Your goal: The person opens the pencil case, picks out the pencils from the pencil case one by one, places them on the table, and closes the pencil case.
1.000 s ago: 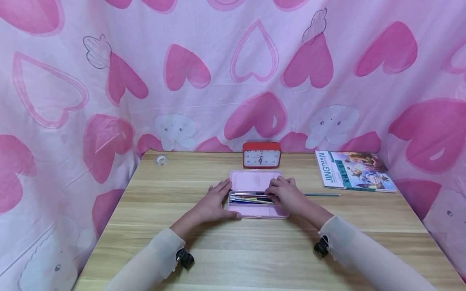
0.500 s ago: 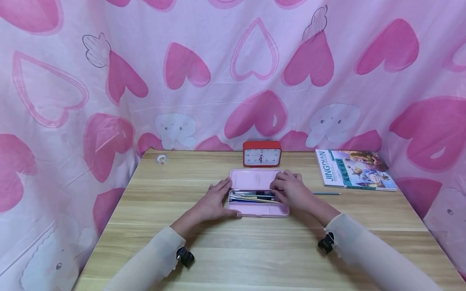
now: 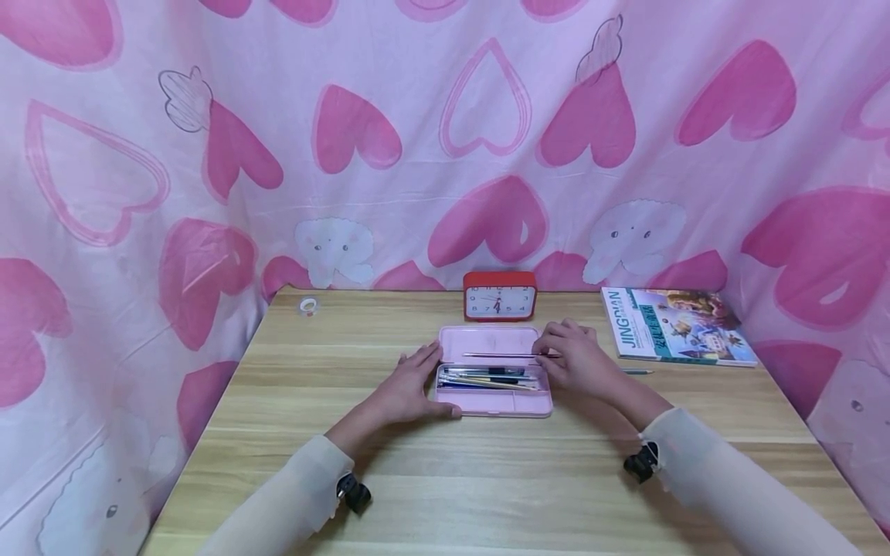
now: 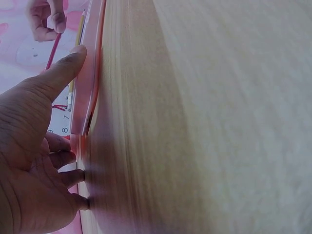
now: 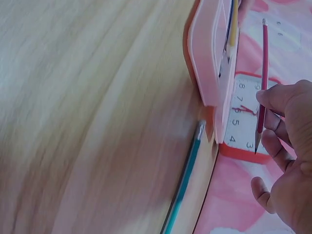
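Observation:
A pink pencil case (image 3: 480,401) lies opened on the table, its lid folded back, with several pencils (image 3: 480,378) and pens in its long compartment. My left hand (image 3: 406,388) rests at the case's left end, fingers extended and thumb (image 4: 73,61) along the front edge. Above the case, my right hand (image 3: 573,357) pinches a dark red pencil (image 5: 265,58) between thumb and fingers. In the head view the pencil lies level across the lid; its sharpened tip sticks out beyond the fingers in the right wrist view. A teal pencil (image 5: 187,175) lies on the table right of the case.
Behind the case stands a red alarm clock (image 3: 500,297). At the back right lies a magazine (image 3: 677,326), and a small roll of tape (image 3: 308,306) is at the back left. A pink heart-patterned curtain (image 3: 389,208) hangs along the table's back edge.
My right hand has drawn the red pencil up out of the case and moved slightly right and back, covering more of the teal pencil. The left hand stays in place.

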`<state>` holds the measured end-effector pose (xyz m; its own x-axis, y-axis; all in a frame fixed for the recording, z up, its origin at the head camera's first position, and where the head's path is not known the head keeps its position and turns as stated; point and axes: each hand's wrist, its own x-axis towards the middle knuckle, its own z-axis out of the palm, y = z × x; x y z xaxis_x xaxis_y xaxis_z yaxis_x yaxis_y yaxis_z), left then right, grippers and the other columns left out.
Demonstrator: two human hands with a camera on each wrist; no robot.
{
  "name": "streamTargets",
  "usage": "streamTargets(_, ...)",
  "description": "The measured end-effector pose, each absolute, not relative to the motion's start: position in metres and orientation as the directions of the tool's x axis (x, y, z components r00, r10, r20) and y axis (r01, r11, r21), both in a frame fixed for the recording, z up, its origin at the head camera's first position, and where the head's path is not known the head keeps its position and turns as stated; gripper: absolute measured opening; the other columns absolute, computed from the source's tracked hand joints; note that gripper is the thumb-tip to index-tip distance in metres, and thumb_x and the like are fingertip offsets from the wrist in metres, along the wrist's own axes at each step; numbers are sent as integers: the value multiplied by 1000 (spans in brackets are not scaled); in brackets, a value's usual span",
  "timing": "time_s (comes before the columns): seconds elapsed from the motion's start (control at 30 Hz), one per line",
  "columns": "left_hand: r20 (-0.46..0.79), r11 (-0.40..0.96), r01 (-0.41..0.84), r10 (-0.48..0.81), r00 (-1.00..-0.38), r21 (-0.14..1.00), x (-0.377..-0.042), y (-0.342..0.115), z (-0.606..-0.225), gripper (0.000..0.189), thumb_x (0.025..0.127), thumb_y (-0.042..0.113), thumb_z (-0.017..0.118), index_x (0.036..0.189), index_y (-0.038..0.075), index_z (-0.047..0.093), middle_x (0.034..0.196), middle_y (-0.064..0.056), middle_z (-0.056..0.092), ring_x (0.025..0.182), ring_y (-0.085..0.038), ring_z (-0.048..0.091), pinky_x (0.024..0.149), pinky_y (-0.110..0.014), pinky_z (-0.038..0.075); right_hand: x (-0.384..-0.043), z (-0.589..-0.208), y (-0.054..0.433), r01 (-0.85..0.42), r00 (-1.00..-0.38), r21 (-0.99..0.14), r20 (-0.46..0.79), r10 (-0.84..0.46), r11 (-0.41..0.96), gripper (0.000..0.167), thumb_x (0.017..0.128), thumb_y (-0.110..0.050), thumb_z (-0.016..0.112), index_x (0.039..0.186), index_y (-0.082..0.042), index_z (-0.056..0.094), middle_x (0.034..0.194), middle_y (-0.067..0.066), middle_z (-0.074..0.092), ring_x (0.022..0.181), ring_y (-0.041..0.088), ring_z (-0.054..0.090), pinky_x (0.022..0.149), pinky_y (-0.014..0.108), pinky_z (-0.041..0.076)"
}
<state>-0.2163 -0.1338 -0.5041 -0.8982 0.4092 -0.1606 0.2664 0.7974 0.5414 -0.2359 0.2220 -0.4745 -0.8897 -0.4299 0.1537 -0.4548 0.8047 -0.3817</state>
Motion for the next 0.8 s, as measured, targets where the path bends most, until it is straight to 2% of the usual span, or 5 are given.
streamTargets(0.27,-169,796,251,400,-901,551,-216,-133,-505,129,79,68,92,177,16,26,187,-2,20,175,-32,16,143,-57,9,-233,-468,243,-432,-901,-393,159,-403,812,12,100,-15,83,109,-22,80,111,-1,70,114,27,54,96,55,38)
streamTargets(0.5,-179,801,243,395,-901,547,-215,-132,-505,129,78,69,92,177,17,27,187,-1,20,175,-30,16,143,-56,9,-233,-472,275,-446,-895,-369,210,-395,815,14,99,-8,82,106,-20,79,108,0,72,112,30,59,100,73,42)
streamTargets(0.57,-180,801,241,394,-901,547,-215,-133,-506,130,78,70,92,177,18,27,187,-1,20,175,-30,15,143,-56,8,-232,-475,285,-445,-895,-363,224,-387,819,16,99,-7,82,105,-21,79,106,0,72,109,29,57,96,71,42)
streamTargets(0.73,-179,802,241,394,-902,547,-216,-133,-506,129,78,70,91,177,18,26,188,-1,19,175,-30,15,143,-56,9,-228,-482,308,-461,-880,-317,281,-382,829,20,95,-2,84,101,-21,80,102,-3,72,97,24,54,84,54,39)
streamTargets(0.8,-178,802,242,394,-902,545,-216,-134,-506,129,78,70,91,177,17,27,188,-1,19,175,-30,15,144,-56,9,-228,-485,317,-456,-881,-310,286,-375,834,22,94,-1,84,102,-21,80,102,-3,72,96,23,53,82,51,37)
